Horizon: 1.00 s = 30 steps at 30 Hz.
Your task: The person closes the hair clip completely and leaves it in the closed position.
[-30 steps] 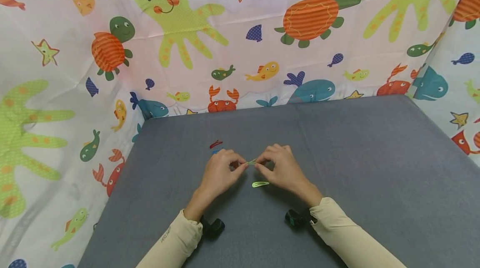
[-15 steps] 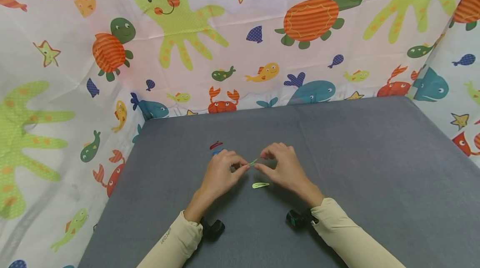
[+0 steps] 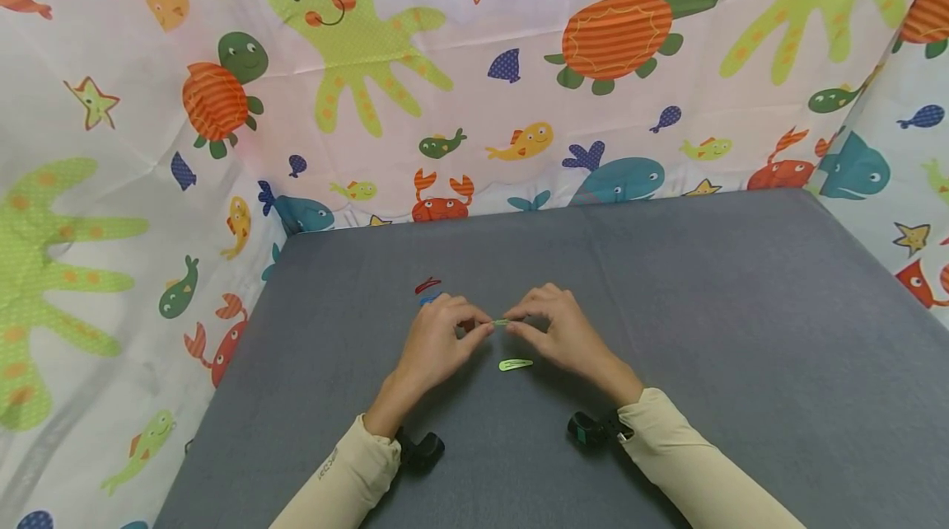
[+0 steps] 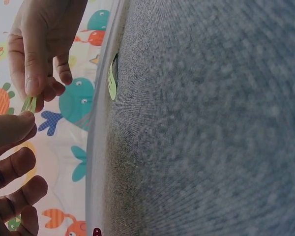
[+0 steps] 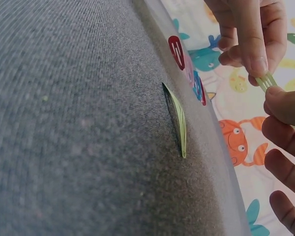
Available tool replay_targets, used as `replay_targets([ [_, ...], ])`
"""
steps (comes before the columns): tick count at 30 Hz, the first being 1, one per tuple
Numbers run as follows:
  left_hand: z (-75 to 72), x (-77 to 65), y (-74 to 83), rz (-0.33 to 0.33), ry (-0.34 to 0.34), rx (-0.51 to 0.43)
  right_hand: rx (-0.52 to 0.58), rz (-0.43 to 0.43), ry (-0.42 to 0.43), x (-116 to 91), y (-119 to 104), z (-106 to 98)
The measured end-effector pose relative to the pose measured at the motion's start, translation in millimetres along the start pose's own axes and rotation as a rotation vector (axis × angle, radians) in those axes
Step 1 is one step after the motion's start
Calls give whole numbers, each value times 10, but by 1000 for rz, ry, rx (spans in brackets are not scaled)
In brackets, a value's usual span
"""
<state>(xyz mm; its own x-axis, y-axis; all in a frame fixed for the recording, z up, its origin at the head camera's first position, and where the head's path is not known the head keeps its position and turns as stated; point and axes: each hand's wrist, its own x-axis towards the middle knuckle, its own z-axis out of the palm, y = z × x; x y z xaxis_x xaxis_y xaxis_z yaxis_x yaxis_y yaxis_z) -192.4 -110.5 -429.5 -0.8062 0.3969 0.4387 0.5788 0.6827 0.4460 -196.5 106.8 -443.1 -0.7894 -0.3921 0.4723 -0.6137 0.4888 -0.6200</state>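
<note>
A light green snap hair clip (image 3: 500, 322) is held above the table between both hands. My left hand (image 3: 443, 339) pinches one end with thumb and forefinger; my right hand (image 3: 558, 337) pinches the opposite end. Both wrist views show the held clip's (image 4: 29, 103) middle part, its ends covered by fingertips. On the table just below the hands lies a second green hair clip (image 3: 515, 364), apart from both. Beyond the left hand are a red hair clip (image 3: 427, 285) and a blue hair clip (image 3: 430, 298), the blue one partly hidden in the head view.
A grey cloth-covered table (image 3: 712, 331) spreads under the hands. Printed curtains (image 3: 504, 18) with sea animals rise along its back and sides. A black wrist camera (image 3: 589, 430) sits under the right wrist, another (image 3: 423, 452) under the left.
Half a second ago my right forefinger was lifted off and a thin strip of the held clip stood up. Now the forefinger is back down and the clip looks flat. The left hand barely moved.
</note>
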Motion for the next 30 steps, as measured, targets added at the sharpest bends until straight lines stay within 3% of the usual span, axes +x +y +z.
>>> replay_targets([
  [17, -70, 12, -53, 33, -80, -138, 56, -55, -9, 20, 11, -29],
  [30, -96, 21, -58, 46, -80, -167, 115, -71, -38, 35, -21, -84],
])
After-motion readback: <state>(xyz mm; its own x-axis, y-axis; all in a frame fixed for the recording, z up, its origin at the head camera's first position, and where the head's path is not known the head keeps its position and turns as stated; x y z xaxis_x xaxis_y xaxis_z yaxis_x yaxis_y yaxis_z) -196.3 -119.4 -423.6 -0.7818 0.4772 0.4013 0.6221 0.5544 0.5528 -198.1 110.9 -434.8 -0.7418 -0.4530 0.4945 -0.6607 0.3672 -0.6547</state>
